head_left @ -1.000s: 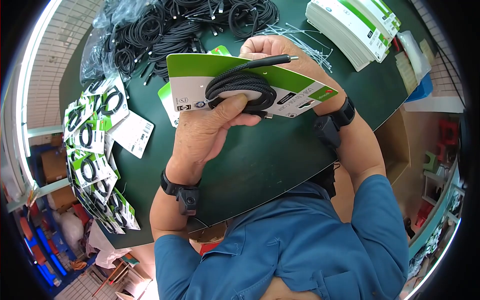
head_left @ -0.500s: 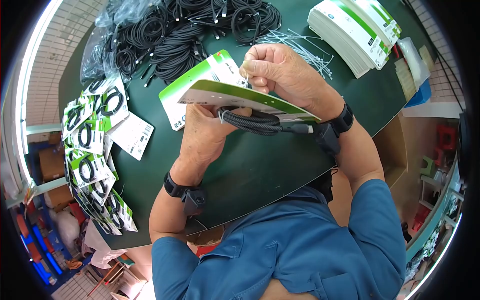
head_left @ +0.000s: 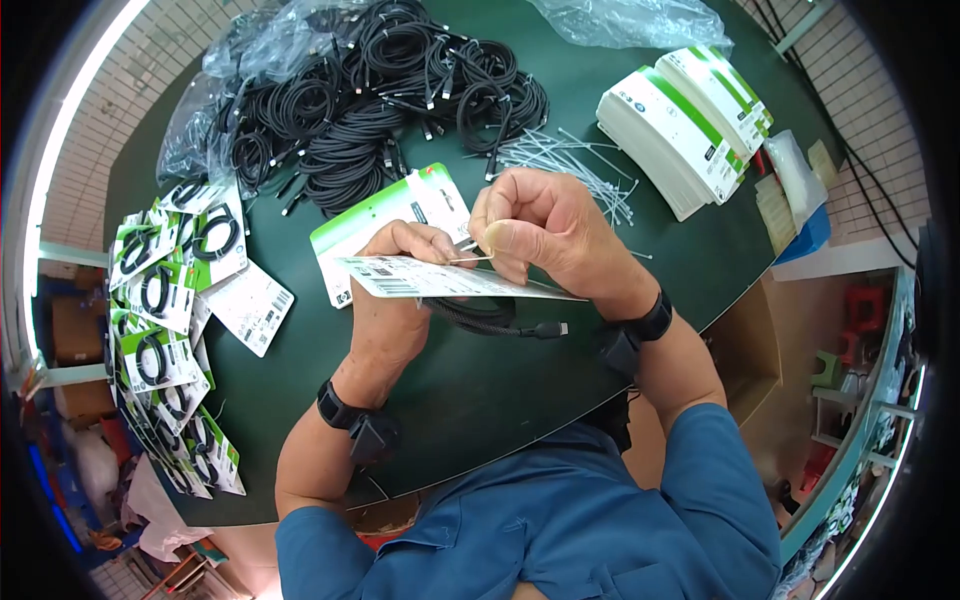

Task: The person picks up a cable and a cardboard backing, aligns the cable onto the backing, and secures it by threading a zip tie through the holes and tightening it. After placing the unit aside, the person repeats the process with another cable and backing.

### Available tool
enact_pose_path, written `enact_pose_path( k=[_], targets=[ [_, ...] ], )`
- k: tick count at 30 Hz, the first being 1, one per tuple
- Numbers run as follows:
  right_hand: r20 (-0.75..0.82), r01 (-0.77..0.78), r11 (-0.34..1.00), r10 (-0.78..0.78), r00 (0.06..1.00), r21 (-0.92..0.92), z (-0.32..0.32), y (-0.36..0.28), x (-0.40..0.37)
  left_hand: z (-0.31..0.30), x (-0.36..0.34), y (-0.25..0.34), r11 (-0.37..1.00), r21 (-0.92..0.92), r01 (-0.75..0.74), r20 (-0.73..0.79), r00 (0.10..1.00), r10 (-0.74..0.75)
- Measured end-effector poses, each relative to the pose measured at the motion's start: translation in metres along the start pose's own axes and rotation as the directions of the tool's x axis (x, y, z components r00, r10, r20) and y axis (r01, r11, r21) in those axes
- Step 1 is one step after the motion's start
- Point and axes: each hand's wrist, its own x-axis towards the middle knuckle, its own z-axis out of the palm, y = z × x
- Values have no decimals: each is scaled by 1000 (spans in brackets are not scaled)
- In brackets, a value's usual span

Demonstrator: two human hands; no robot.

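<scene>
A white printed card (head_left: 440, 280) is held nearly edge-on above the table, its printed back tilted up. My left hand (head_left: 405, 270) grips the card's left part, fingers on top. Below the card hangs a coiled black cable (head_left: 480, 318), its plug pointing right. My right hand (head_left: 545, 235) pinches a thin white tie that sticks up at the card's far edge. Behind my left hand, another green and white card (head_left: 370, 218) lies flat on the table.
Black coiled cables (head_left: 350, 150) pile up at the back beside clear plastic bags (head_left: 270, 50). White ties (head_left: 570, 165) lie right of them, near card stacks (head_left: 670, 135). Carded cables (head_left: 160, 290) heap at the left by a loose white card (head_left: 252, 308). The table (head_left: 470, 420) is dark green.
The held card has tipped so that its printed back shows and the cable is mostly beneath it. My left fingers now show on top. The whole view has shifted somewhat.
</scene>
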Motion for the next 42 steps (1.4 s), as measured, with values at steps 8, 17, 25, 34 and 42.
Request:
enact_pose_path(
  k=[8, 17, 25, 34, 42],
  targets=[
    [-136, -118, 991, 126, 983, 63, -30, 17, 13, 12, -5, 13, 992, 44, 116, -90, 990, -112],
    [-210, 107, 980, -71, 975, 166, -17, -2, 10, 12, 1, 19, 987, -120, 105, -314, 939, -138],
    [-285, 13, 844, -196, 938, -536, -20, 3, 9, -3, -7, 29, 992, 126, -3, -384, 922, 52],
    [-136, -14, 828, -75, 988, -561, -13, 4, 6, -11, -10, 78, 36, 928, -371, 304, 810, 501],
    [49, 23, 692, 19, 999, -722, -4, 10, 6, -15, -27, 62, -14, 947, -322, 318, 923, 215]
  ],
)
